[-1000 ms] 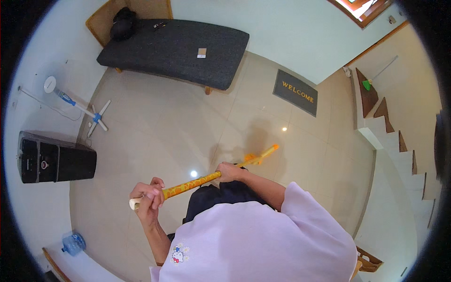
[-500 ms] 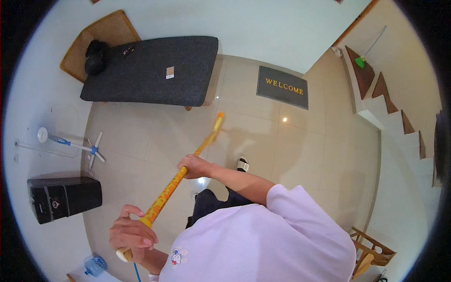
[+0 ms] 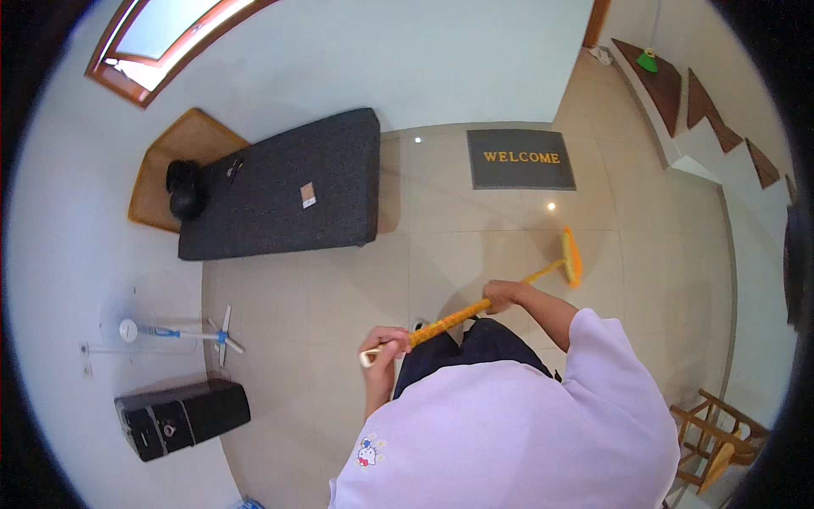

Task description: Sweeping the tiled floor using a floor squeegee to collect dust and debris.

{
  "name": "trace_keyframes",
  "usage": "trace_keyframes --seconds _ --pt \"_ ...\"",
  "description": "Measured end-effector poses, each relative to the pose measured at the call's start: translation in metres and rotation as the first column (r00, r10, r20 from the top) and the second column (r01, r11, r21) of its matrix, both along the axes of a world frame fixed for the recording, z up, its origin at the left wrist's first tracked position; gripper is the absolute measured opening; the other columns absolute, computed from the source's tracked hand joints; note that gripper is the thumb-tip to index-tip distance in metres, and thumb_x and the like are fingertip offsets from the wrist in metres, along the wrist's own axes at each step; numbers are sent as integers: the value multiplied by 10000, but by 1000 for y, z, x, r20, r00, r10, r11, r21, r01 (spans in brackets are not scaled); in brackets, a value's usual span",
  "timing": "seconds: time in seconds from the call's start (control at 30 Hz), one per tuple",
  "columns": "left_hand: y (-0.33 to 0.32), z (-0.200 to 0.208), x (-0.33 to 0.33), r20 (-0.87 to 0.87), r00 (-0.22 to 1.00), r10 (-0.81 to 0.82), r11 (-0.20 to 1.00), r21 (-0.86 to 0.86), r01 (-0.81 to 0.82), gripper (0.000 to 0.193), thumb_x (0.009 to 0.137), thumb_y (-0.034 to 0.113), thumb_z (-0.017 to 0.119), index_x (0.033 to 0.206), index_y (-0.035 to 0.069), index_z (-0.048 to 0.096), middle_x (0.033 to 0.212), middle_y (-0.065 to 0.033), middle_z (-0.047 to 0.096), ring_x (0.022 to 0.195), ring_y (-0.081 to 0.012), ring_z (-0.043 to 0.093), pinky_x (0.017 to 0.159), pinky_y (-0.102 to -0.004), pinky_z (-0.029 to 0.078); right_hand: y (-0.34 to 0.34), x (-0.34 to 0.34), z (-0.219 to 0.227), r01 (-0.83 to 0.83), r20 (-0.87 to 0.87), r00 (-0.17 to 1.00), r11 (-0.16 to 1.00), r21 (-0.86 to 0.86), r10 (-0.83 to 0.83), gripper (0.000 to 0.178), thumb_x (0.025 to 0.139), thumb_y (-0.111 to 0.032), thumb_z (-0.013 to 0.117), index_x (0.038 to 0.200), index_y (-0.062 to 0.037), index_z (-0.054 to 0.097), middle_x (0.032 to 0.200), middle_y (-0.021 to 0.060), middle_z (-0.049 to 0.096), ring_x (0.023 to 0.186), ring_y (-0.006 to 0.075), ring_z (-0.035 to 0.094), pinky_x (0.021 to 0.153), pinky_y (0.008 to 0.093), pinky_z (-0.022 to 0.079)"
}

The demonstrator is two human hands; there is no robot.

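Note:
A broom with a yellow-orange patterned handle (image 3: 449,323) slants across my front, from my waist toward the right. My left hand (image 3: 387,343) is wrapped round its upper end, where a pale tip sticks out past the fingers. Farther down, my right hand (image 3: 502,295) grips the handle with the arm reaching out. Beyond that hand a thin stretch of handle runs to the broom head (image 3: 571,258), yellowish with an orange edge, which is at the tiled floor (image 3: 462,254). Whether the head touches the tiles I cannot tell.
A grey doormat (image 3: 521,174) lies beyond the broom head. At the left are a dark-topped daybed (image 3: 280,199), a standing fan (image 3: 174,332) and a black suitcase (image 3: 182,417). Stairs (image 3: 708,148) with a green brush rise at the far right; a wooden chair (image 3: 716,441) stands near right.
The broom has swung to the right, and both hands moved right with it, still gripping. The view has shifted too, bringing a window in at the upper left.

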State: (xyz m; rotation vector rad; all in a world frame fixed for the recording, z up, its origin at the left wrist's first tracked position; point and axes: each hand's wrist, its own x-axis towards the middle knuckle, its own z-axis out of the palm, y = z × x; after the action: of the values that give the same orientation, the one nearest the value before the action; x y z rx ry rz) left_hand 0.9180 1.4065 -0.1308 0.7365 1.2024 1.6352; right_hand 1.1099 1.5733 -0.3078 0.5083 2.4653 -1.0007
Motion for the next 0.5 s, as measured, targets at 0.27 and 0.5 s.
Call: trace_keyframes --seconds 0.27,0.5 --pt "98 156 -31 -651 749 -128 721 458 521 70 678 124 550 638 88 596 446 -12 498 383 -114 492 704 -340 390 63 -102 78 299 -645 727 954 -12 -236 216 566 -242 603 692 -72 558 725 97 527 749 266 497 648 338 409" --pt "210 146 -14 -742 593 -312 603 327 727 117 639 68 485 658 77 600 448 -9 507 403 -112 500 691 -342 412 142 -80 64 354 -676 672 933 -65 -302 152 549 -191 601 637 -83 541 642 117 516 685 272 497 599 350 390"
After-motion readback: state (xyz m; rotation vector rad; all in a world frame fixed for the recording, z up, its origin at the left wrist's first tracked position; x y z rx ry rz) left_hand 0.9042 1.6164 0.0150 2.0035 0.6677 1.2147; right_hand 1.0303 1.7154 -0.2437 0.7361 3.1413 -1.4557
